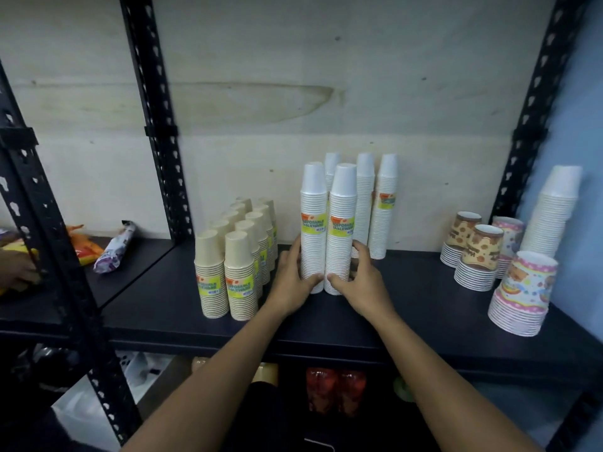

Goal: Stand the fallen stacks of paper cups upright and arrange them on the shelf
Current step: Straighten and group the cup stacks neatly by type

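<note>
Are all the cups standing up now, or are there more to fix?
Nearly finished. The tan stacks, the white stacks at the back and the patterned cups all stand upright on the shelf. The left hand and right hand are squeezing two front white stacks together. No fallen stack is visible.

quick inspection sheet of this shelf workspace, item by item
surface: dark shelf, mostly bare at front.
job's things: two front white cup stacks upright, side by side; more white stacks behind; beige cup stacks upright in rows to the left; patterned cup stacks upright at right.
clutter: snack packets on the neighbouring shelf.
hands: left hand and right hand cupping the front white stacks' bases.
cables: nothing seen.
surroundings: black slotted uprights, plywood back panel.
</note>
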